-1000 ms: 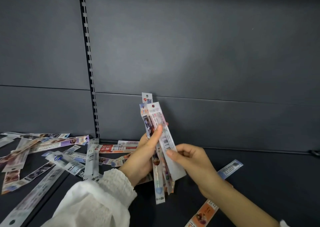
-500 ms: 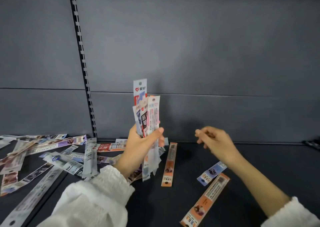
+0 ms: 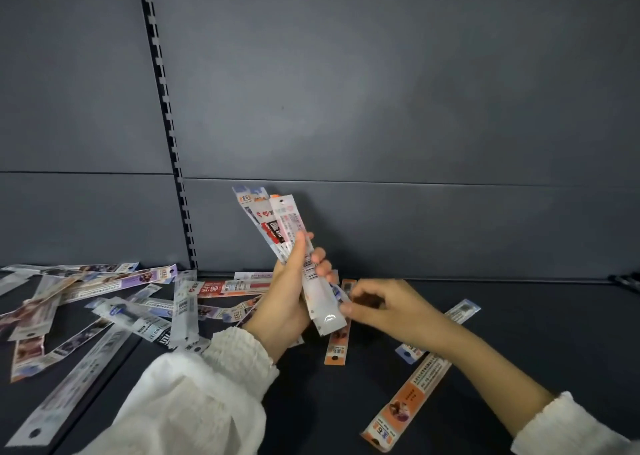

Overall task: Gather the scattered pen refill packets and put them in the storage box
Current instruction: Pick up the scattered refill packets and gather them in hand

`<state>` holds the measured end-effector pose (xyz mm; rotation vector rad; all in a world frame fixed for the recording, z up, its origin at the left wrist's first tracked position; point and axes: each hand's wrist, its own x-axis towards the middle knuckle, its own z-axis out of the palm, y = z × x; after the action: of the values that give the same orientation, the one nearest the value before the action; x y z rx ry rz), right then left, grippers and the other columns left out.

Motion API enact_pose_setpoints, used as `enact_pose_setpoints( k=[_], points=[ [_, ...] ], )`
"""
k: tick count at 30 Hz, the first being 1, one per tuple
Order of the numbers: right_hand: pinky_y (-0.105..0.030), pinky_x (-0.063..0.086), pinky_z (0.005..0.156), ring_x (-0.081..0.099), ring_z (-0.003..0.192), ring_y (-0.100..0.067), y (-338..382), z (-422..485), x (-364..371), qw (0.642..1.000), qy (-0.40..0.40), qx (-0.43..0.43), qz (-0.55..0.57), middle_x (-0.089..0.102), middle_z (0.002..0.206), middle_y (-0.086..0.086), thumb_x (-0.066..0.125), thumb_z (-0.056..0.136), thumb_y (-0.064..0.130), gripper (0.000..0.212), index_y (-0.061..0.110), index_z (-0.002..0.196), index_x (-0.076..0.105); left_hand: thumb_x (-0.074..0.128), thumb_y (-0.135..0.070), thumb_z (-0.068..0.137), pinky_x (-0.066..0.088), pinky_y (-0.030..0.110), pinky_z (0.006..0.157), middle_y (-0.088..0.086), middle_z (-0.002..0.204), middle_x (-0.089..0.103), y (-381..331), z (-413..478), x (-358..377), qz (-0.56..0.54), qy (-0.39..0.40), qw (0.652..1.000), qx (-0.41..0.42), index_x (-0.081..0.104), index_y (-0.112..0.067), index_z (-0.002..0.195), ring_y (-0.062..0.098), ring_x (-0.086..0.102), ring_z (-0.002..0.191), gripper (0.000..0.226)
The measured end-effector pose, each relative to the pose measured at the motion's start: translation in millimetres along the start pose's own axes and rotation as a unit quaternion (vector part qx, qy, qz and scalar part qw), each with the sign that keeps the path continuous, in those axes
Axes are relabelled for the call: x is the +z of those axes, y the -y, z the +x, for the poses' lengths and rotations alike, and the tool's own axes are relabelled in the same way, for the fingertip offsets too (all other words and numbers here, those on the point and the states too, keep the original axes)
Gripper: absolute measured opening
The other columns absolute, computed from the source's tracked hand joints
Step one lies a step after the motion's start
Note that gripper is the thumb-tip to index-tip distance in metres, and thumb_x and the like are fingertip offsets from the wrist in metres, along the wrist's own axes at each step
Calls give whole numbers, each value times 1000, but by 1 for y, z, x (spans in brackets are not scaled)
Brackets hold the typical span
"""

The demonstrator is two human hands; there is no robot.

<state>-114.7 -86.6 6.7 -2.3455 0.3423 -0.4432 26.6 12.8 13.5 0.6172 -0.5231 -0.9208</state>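
Dark grey shelf (image 3: 540, 330) with a grey back panel (image 3: 381, 108); a slotted upright (image 3: 166, 125) runs down the panel at left.

1. Left hand (image 3: 289, 298): closed around a bundle (image 3: 287, 222) of refill packets. The thumb lies across the front of the bundle and the fingertips show at its right edge. The bundle is held above the shelf, nearly upright, with its top leaning left and fanned slightly. Its lower end hangs just below the palm. A white sleeve (image 3: 194, 395) covers the forearm.

2. Right hand (image 3: 381, 304): fingers curled, positioned just right of the bundle's lower end. One fingertip touches the bundle's right edge. Whether the fingers pinch a packet cannot be told.

3. Packets on the shelf:
- Loose packets (image 3: 104, 302) lie overlapping in a scatter at left, reaching from the left edge to just behind the left wrist.
- Orange packet (image 3: 336, 349) lies flat below the two hands, partly hidden by them, its long axis running toward the camera.
- Blue packet (image 3: 462, 310) lies at an angle beneath the right forearm, which covers its middle.
- Long packet (image 3: 407, 399), orange with a clear upper part, lies diagonally near the front edge, just beside the blue packet's lower end.
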Motion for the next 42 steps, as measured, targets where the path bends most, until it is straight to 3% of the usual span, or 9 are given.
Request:
enact_pose_setpoints(
  k=[4, 8, 11, 16, 21, 25, 30, 35, 42],
  points=[
    [-15, 46, 84, 60, 101, 6, -8, -6, -27, 996, 71, 46, -7, 65, 109, 19, 52, 86, 54, 33, 36, 111, 63, 52, -47, 89, 45, 24, 50, 1, 66, 50, -2, -3, -8, 20, 20, 999, -44, 51, -19, 106, 10, 46, 50, 32],
    [-26, 36, 106, 39, 122, 4, -38, -28, -77, 963, 183, 145, -135, 36, 136, 27, 71, 78, 50, 55, 50, 128, 47, 53, -52, 87, 47, 25, 51, 0, 62, 47, -2, -2, -19, 58, 26, 993, -95, 54, -20, 113, 11, 45, 49, 41],
    [-31, 26, 114, 24, 132, -1, -53, -34, -87, 947, 224, 168, -157, 26, 143, 23, 76, 75, 45, 54, 51, 124, 53, 55, -54, 86, 46, 27, 55, 0, 62, 47, 2, 0, -19, 93, 41, 989, -107, 53, -21, 119, 11, 45, 50, 46],
    [-25, 40, 102, 48, 116, 0, -60, -28, -79, 977, 144, 123, -102, 51, 122, 15, 78, 76, 31, 11, 36, 85, 74, 50, -53, 88, 46, 27, 58, 1, 64, 46, 7, -2, -17, 126, 40, 987, -95, 50, -19, 122, 10, 45, 51, 48],
    [-26, 52, 83, 63, 89, -8, -64, -21, -66, 987, 55, 114, -99, 67, 94, 6, 75, 79, 24, 8, 23, 87, 71, 52, -52, 88, 46, 27, 57, -1, 61, 47, 4, -6, -16, 141, 4, 987, -76, 53, -20, 118, 10, 45, 50, 44],
    [-17, 46, 63, 54, 66, -2, -71, -13, -54, 988, -47, 126, -74, 64, 81, 6, 74, 82, 19, 10, 26, 85, 67, 55, -48, 88, 47, 25, 54, 0, 62, 46, -2, -6, -19, 90, -16, 995, -52, 51, -20, 114, 9, 45, 47, 39],
    [-11, 46, 67, 57, 75, -5, -52, -5, -49, 969, -209, 94, 93, 64, 91, 0, 67, 87, 8, 20, 23, 101, 69, 57, -45, 87, 52, 26, 54, 0, 64, 49, -4, -10, -16, 92, -39, 994, -35, 52, -21, 111, 9, 48, 50, 34],
    [-25, 51, 77, 65, 85, -13, -18, -2, -32, 862, -216, 56, 454, 70, 100, -7, 55, 89, -6, 28, 11, 107, 67, 57, -37, 90, 52, 34, 86, 0, 95, 73, 4, -9, -9, 187, -34, 982, -19, 59, -18, 117, 15, 69, 86, 33],
    [-26, 53, 68, 67, 87, -13, -4, 0, -4, 880, -204, 31, 429, 74, 96, -1, 56, 88, -8, 29, 13, 104, 68, 51, -32, 95, 48, 26, 93, -8, 121, 69, 12, -16, 4, 236, 56, 970, -10, 52, -28, 127, 5, 62, 114, 32]
  ],
)
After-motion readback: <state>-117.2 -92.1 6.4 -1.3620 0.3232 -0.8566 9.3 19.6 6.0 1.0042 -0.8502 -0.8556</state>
